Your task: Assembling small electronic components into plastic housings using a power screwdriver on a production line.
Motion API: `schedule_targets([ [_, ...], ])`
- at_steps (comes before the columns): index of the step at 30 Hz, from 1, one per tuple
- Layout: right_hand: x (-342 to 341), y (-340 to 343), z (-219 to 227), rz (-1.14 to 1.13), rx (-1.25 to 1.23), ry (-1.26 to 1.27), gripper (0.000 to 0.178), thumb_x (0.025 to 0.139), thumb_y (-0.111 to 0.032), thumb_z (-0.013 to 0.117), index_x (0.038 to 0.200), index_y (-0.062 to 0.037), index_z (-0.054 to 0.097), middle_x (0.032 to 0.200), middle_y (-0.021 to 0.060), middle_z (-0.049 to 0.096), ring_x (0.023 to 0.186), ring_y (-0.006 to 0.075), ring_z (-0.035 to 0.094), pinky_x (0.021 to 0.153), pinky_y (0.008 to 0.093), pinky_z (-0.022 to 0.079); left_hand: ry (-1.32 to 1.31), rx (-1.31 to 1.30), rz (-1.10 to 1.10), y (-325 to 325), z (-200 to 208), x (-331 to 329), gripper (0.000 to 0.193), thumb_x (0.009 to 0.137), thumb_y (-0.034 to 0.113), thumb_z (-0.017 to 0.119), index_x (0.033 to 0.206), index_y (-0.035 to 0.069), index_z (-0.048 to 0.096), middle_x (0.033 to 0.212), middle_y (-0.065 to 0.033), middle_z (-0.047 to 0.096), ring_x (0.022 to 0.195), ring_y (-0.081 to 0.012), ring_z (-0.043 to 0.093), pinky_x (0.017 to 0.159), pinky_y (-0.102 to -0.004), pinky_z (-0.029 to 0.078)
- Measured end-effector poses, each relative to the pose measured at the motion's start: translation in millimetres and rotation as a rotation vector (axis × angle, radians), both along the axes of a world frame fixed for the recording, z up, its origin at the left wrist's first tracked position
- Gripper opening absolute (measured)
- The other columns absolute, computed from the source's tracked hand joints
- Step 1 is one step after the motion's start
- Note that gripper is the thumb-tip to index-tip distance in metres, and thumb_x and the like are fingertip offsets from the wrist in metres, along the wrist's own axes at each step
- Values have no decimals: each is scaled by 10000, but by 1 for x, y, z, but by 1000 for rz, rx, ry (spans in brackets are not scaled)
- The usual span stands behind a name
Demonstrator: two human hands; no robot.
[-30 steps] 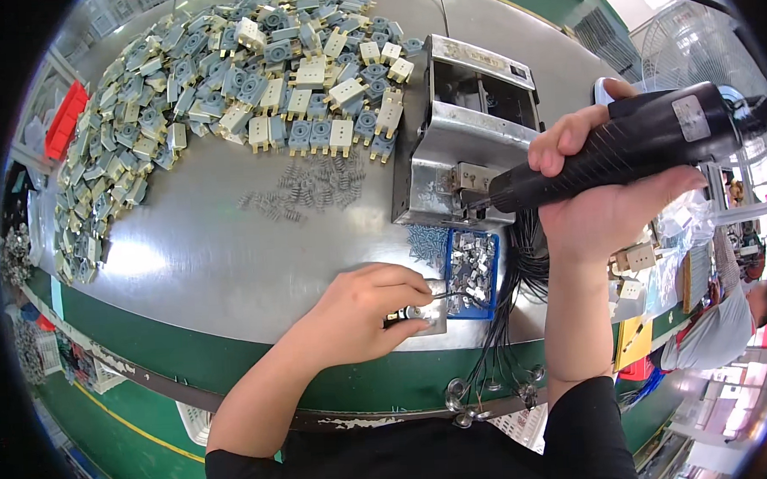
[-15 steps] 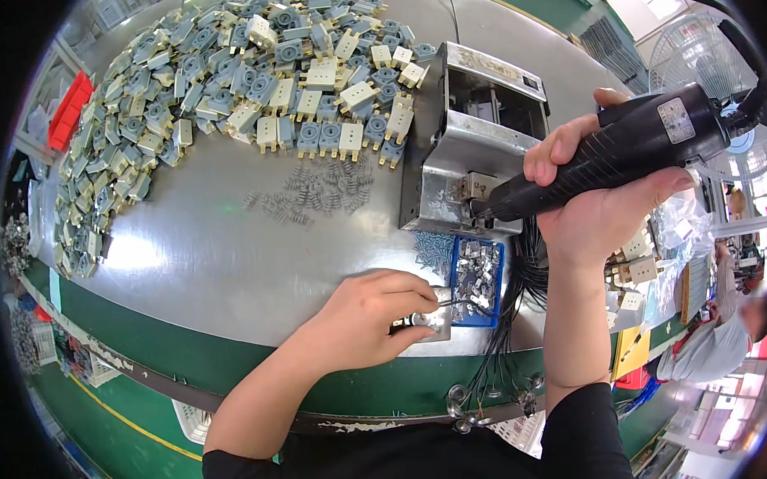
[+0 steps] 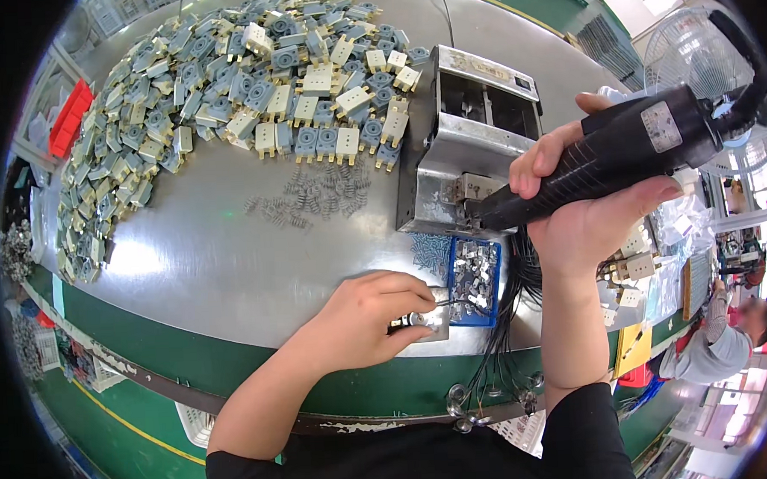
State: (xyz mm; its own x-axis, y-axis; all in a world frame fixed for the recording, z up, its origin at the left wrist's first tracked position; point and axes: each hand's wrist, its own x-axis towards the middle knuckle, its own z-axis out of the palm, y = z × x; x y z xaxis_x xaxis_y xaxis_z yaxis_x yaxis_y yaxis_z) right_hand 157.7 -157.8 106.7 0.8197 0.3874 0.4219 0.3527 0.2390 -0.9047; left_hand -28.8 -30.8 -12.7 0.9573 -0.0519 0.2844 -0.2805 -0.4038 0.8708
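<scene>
My right hand (image 3: 571,231) is wrapped round a black electric screwdriver (image 3: 623,148), which slants down to the left. Its tip meets the front of a metal box-like machine (image 3: 437,190), beside a small block on it; the bit itself is hidden. Near the table's front edge, my left hand (image 3: 370,317) pinches a small silver part (image 3: 418,318) with a dark wire, over a metal plate (image 3: 439,314). Fingers cover much of that part. Just right of it lies a blue tray (image 3: 475,324) of small metal pieces, with loose screws (image 3: 430,253) alongside.
A large pile of grey and cream plastic blocks (image 3: 275,99) covers the far left of the metal table. Loose springs (image 3: 317,191) lie in front of it. Black wires (image 3: 510,307) hang over the front edge. A co-worker (image 3: 718,349) sits at the far right, near a fan (image 3: 692,55).
My right hand and the screwdriver have shifted slightly left, with the tip still at the machine. My left hand stays in place. The view has tilted a little.
</scene>
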Motion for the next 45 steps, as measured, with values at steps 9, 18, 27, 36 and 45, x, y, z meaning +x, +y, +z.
schedule_targets([
  [9, -59, -29, -3, 471, 124, 178, 1206, 782, -996, 475, 1476, -11, 410, 707, 58, 535, 499, 182, 533, 477, 355, 465, -32, -1, 15, 3, -4, 2, 276, 799, 126, 864, 1044, 45, 766, 1132, -97, 752, 1015, -326, 728, 874, -430, 593],
  [18, -76, -31, -22, 376, 67, 171, 1179, 779, -1004, 450, 1490, -65, 409, 753, 36, 542, 534, 163, 532, 523, 336, 473, -17, 11, 4, 3, -6, -4, 281, 796, 136, 862, 1049, 50, 776, 1114, -87, 749, 997, -319, 724, 849, -421, 589],
  [27, -87, -27, -24, 358, 44, 149, 1167, 790, -994, 462, 1493, -64, 409, 761, 45, 542, 553, 166, 545, 558, 329, 493, -52, 18, 24, 2, -9, -2, 272, 800, 156, 862, 1033, 46, 775, 1119, -80, 751, 997, -312, 728, 851, -424, 589],
  [36, -83, -29, -38, 523, 174, -102, 913, 847, -905, 557, 1203, -73, 440, 736, 62, 548, 497, 172, 539, 469, 324, 474, -22, 14, 38, 1, -8, -2, 269, 799, 151, 863, 1024, 39, 770, 1123, -75, 752, 959, -311, 740, 816, -406, 596],
  [45, -85, -29, -41, 551, 145, -118, 900, 858, -906, 540, 1189, -74, 452, 728, 56, 554, 502, 165, 548, 472, 326, 480, -45, 44, 55, -2, -9, -5, 251, 802, 147, 853, 1019, 50, 774, 1111, -67, 755, 935, -307, 743, 792, -402, 598],
])
